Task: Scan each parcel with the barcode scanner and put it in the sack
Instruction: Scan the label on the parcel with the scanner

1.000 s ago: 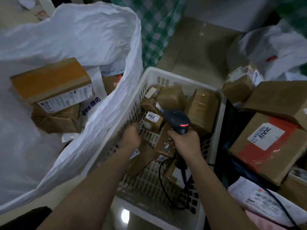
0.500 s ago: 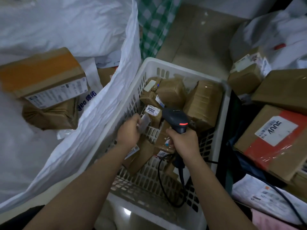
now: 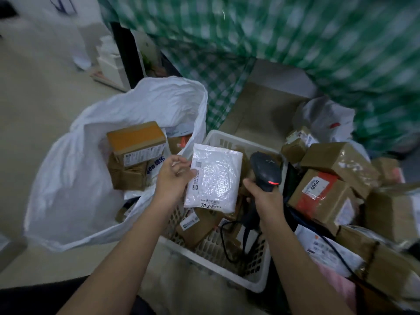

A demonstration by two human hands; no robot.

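Observation:
My left hand point(image 3: 173, 178) holds a flat white bubble-mailer parcel point(image 3: 216, 178) by its left edge, label side up, above the white plastic basket point(image 3: 213, 269). My right hand point(image 3: 264, 198) grips the black barcode scanner point(image 3: 266, 170), its red light lit, just right of the parcel. The open white sack point(image 3: 75, 178) stands to the left, with an orange-topped box point(image 3: 136, 139) and brown boxes inside.
Several small brown parcels lie in the basket under my hands. A heap of taped cardboard boxes point(image 3: 336, 178) and mailers fills the right side. The scanner cable point(image 3: 223, 242) loops inside the basket. Green checked cloth point(image 3: 272, 53) hangs behind.
My left hand has lifted a white mailer out of the basket and turned it face up. The scanner has risen beside it. The camera has tilted up and back.

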